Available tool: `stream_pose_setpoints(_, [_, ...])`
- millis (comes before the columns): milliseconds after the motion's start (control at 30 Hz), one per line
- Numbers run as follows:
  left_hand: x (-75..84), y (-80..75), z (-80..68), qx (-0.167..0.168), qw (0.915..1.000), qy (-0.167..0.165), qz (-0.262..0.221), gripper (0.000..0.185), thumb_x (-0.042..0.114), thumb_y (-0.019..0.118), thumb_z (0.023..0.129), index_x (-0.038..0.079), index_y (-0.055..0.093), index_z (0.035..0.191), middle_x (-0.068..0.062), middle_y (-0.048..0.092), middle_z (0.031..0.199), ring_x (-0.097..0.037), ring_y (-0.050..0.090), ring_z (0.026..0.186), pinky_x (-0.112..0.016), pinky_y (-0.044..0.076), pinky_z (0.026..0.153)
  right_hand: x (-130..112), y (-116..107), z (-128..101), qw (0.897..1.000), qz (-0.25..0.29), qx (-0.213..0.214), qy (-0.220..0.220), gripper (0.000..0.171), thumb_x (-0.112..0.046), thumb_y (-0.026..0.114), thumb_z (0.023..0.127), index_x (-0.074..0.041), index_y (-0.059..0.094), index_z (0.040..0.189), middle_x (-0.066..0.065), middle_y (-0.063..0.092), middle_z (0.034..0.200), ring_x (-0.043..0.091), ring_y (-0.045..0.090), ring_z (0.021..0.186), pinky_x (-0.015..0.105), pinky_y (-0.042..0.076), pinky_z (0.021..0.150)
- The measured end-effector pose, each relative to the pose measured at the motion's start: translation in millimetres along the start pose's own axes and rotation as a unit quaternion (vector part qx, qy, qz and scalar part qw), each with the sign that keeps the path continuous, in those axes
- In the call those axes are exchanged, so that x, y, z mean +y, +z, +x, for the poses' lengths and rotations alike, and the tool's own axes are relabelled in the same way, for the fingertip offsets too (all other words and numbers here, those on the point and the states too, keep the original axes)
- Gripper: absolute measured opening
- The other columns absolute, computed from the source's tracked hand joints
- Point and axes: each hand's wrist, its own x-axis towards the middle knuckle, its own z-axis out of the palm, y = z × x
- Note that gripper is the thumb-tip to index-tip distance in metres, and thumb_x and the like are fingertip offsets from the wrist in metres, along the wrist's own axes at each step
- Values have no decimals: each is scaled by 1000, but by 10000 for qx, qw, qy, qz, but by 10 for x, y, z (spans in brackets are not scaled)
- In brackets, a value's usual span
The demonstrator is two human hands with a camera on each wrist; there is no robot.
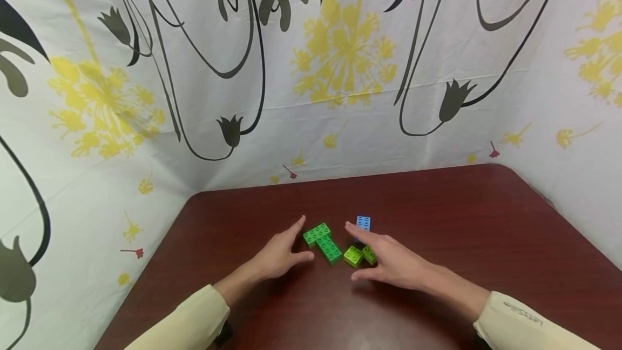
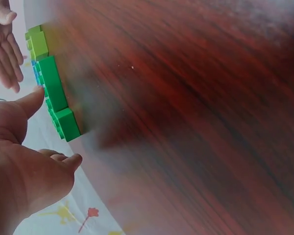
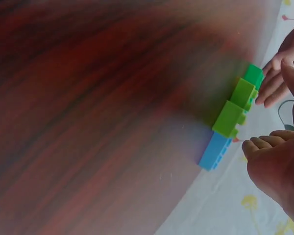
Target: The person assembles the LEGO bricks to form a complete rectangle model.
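Note:
Several toy bricks lie clustered on a dark red table [image 1: 437, 220]. Two dark green bricks [image 1: 323, 241] form an angled pair, two lime bricks [image 1: 359, 255] sit to their right, and a blue brick [image 1: 363, 223] lies behind. My left hand [image 1: 306, 237] hovers at the left of the green pair with straight, spread fingers and holds nothing. My right hand [image 1: 351, 250] reaches over the lime bricks, fingers straight, also holding nothing. In the left wrist view the left thumb [image 2: 33, 100] is right at the green bricks [image 2: 54, 90]. The right wrist view shows the blue brick [image 3: 214, 151] and lime bricks [image 3: 230, 116] in a row.
A flower-printed cloth [image 1: 311, 69] walls the table on the back, left and right. Both forearms wear pale yellow sleeves [image 1: 194, 320]. Bare tabletop stretches out to the right of the bricks and toward me.

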Motion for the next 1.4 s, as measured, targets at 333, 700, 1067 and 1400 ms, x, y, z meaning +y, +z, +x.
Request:
stream_pose_setpoints(333, [-1, 68, 111, 116, 9989, 303, 341, 74, 24, 72, 104, 5, 35, 166, -12, 44, 165, -32, 44, 150, -55, 38, 119, -37, 207, 238, 9999, -1, 112, 62, 77, -28, 88, 91, 4, 54, 152, 17, 64, 145, 18, 68, 110, 35, 59, 89])
stream_pose_setpoints(700, [38, 149, 186, 454, 9962, 416, 609, 64, 16, 71, 104, 6, 45, 161, -12, 53, 158, -31, 53, 142, -52, 46, 113, -145, 323, 415, 9977, -303, 215, 570, 71, -31, 90, 88, 7, 63, 142, 19, 73, 128, 11, 64, 88, 32, 57, 77])
stream_pose_setpoints(1067, [74, 158, 224, 608, 9952, 304, 704, 57, 12, 74, 102, 6, 54, 155, -13, 60, 151, -31, 59, 136, -52, 52, 107, -234, 434, 488, 9944, -604, 345, 797, 63, -28, 92, 86, 5, 69, 135, 13, 77, 115, 9, 62, 79, 31, 56, 69])
stream_pose_setpoints(1400, [73, 113, 266, 752, 9946, 252, 675, 52, 10, 78, 99, 6, 62, 148, -11, 67, 142, -26, 70, 119, -45, 59, 93, -281, 438, 536, 9925, -635, 451, 941, 51, -12, 88, 88, 5, 70, 133, 15, 77, 112, 9, 62, 74, 30, 57, 66])
